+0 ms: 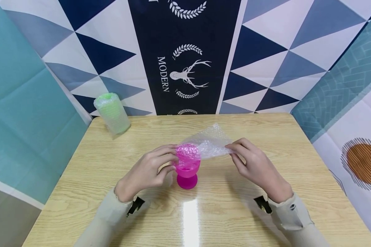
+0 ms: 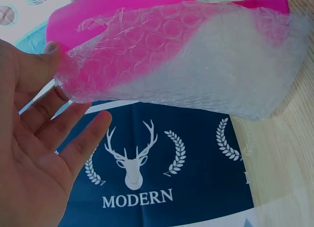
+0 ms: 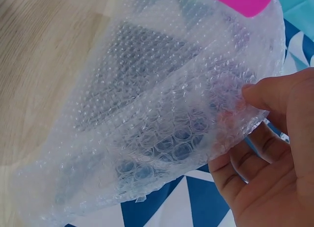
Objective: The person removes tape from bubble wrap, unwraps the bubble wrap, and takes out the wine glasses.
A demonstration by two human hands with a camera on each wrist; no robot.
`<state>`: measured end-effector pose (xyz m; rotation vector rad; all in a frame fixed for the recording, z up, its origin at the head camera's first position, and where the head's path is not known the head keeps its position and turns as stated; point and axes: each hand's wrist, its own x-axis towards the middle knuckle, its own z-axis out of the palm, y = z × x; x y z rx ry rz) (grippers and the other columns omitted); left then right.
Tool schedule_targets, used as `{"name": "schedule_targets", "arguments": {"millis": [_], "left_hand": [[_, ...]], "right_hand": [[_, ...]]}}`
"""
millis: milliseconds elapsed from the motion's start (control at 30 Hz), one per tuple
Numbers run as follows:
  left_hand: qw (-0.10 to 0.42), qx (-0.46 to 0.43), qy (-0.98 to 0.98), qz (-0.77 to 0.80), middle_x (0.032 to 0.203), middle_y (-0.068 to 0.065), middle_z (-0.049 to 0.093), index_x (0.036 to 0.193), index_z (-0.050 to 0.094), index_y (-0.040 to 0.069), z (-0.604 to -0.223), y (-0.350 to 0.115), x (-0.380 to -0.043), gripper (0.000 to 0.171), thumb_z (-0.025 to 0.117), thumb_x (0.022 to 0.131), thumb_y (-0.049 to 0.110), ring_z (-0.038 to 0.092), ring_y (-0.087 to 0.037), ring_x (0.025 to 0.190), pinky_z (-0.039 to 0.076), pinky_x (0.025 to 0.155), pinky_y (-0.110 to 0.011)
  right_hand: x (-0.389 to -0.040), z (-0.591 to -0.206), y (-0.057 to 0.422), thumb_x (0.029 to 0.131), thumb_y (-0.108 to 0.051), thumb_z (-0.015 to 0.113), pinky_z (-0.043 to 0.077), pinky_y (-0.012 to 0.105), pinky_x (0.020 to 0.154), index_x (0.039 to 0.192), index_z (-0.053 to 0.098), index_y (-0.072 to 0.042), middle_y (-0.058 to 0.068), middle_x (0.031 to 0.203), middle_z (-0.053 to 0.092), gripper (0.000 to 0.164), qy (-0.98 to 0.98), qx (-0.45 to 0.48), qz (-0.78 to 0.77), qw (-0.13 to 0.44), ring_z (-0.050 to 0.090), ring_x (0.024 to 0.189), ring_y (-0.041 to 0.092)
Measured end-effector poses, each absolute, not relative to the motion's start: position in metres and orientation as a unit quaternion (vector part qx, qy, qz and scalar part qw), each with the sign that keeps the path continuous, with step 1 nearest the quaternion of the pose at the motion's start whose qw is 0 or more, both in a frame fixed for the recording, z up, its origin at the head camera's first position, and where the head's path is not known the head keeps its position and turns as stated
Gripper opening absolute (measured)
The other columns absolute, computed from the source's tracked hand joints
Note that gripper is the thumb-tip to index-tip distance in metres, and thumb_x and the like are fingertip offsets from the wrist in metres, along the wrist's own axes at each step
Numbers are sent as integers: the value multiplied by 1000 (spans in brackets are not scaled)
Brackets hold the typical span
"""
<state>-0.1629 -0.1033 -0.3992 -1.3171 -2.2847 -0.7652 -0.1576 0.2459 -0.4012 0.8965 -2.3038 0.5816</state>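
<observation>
Wood-grain worktop (image 1: 96, 181): pink goblet (image 1: 188, 172) with clear bubble wrap (image 1: 211, 142) against its bowl

Printed fabric backdrop (image 1: 185, 79) stands beyond the left hand (image 1: 151, 166) and the right hand (image 1: 256, 164). Its navy, grey-blue and white triangles flank a dark panel bearing a deer head, leaf sprays and the word MODERN. Teal cloth (image 1: 21, 96) hangs well to the left of the left hand; a round brown motif (image 1: 363, 161) shows on pale cloth well to the right of the right hand.

Left hand: in contact with the goblet, immediately to its right. Thumb and bent fingers pinch the edge of the bowl together with the wrap lying on it.

Right hand: apart from the goblet. Thumb and fingers pinch the edge of the wrap, which spans leftward from the fingertips to the bowl, with one corner rising beyond.

Goblet: located between the hands, bowl above, foot below. Contact between foot and worktop cannot be confirmed.

Also noted: a bubble-wrapped green cylinder (image 1: 112, 113) stands on end beyond the left hand and to its left, by the worktop's far corner. Pale sleeves (image 1: 106, 212) reach both wrists. A black fitting (image 1: 136, 206) shows beside the left wrist, another beside the right.
</observation>
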Motion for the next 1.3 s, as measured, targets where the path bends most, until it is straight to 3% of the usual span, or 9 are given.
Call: {"name": "schedule_targets", "arguments": {"millis": [433,600,933,1133,1300], "left_hand": [[200,-487,-804,-277,117,-8,73,104,73,4,-399,-106,-163,16,75,89,2,62,-28,131,51,110,-30],[199,-494,-799,-280,113,-8,74,105,73,3,-400,-105,-163,18,73,87,2,62,-29,132,53,108,-29],[182,-498,-796,-292,114,-10,75,108,72,1,-401,-103,-163,19,70,89,2,59,-31,134,52,108,-31],[172,-501,-795,-297,114,-9,75,107,71,2,-401,-102,-162,18,69,89,1,58,-31,136,51,109,-31],[176,-500,-796,-292,116,-9,74,106,71,3,-401,-101,-161,18,70,88,0,58,-31,136,51,110,-32]], "right_hand": [[-158,-407,249,85,3,77,55,19,73,110,74,-5,5,103,68,27,-877,319,230,277,68,87,15],[-156,-403,248,82,-3,80,59,30,82,115,73,-5,5,108,70,33,-876,322,243,265,70,95,19],[-148,-386,236,81,-16,85,52,46,99,135,64,-5,9,123,71,59,-870,335,258,253,65,113,27],[-145,-381,226,83,-14,83,53,41,99,137,61,-4,8,120,71,59,-861,356,262,252,66,110,25],[-143,-380,222,80,-7,84,58,31,89,139,58,-3,5,109,69,65,-862,355,266,245,66,98,17]]}}
